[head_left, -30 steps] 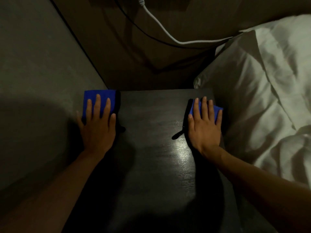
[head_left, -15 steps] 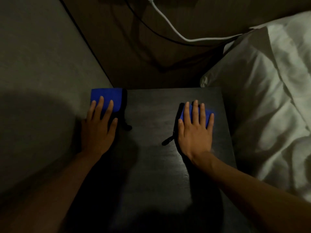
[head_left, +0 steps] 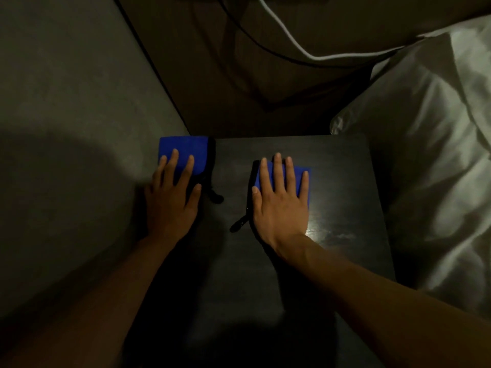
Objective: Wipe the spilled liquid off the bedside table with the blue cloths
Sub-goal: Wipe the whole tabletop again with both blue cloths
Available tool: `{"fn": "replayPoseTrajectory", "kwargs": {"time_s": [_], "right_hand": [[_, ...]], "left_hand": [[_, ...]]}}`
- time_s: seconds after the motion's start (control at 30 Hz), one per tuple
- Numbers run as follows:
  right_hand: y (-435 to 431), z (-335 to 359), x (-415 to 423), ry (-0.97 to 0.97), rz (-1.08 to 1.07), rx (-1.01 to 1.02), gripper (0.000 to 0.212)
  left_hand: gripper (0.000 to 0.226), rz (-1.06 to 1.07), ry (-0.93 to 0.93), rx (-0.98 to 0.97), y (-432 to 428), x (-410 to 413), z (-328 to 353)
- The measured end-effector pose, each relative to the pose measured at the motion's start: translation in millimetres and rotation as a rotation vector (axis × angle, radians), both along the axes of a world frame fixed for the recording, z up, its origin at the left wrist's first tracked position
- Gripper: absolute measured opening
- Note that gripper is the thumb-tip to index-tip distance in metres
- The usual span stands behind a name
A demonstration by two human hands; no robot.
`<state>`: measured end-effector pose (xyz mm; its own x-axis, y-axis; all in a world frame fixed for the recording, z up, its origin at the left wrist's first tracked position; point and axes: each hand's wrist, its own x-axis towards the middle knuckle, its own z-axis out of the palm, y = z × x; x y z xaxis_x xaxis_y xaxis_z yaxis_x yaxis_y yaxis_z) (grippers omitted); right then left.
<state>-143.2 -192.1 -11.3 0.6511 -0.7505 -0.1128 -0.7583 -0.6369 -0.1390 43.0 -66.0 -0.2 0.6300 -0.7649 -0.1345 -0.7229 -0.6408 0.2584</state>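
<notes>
A white pillow [head_left: 414, 144] and rumpled white sheet [head_left: 457, 235] lie to the right of where the palms press, a white cable [head_left: 292, 41] and a thin black cable [head_left: 247, 35] trail across the dim wall [head_left: 202, 75] beyond them, and a grey wall [head_left: 66, 88] stands to their left.

The left hand [head_left: 170, 205] lies flat on a folded blue cloth [head_left: 183, 152] at the dark wooden bedside table [head_left: 340, 187]'s far left corner; the right hand [head_left: 281, 208] presses another blue cloth [head_left: 301, 172] mid-table, white pillow [head_left: 425, 155] to its right.
</notes>
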Motion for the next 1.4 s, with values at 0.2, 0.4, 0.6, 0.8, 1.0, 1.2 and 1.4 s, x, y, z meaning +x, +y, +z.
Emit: {"fn": "replayPoseTrajectory", "kwargs": {"time_s": [0.2,0.4,0.6,0.8,1.0,1.2,1.4], "right_hand": [[8.2,1.9,16.2,-0.017,0.057,0.013,0.063],[13.1,2.5,15.9,-0.004,0.118,0.028,0.063],[62.0,2.9,27.4,-0.047,0.164,0.077,0.063],[89.7,-2.3,43.9,-0.104,0.187,0.123,0.063],[116.6,-3.6,58.1,-0.140,0.225,0.117,0.062],[128.7,0.3,76.4,-0.028,0.404,0.107,0.062],[115.7,6.8,79.6,0.034,0.720,0.035,0.058]], "left_hand": [[0.065,0.018,0.017,0.010,-2.1,1.3,4.6],[0.054,0.058,0.039,-0.046,-4.8,4.2,7.5],[0.056,0.165,0.109,-0.075,-15.3,9.5,12.7],[0.045,0.115,0.111,-0.082,-13.8,17.3,15.6],[0.043,0.105,0.127,-0.069,-15.9,19.8,20.3],[0.038,0.145,0.218,-0.158,-16.9,19.2,18.8],[0.041,0.085,0.158,-0.081,-16.9,16.2,24.0]]}}
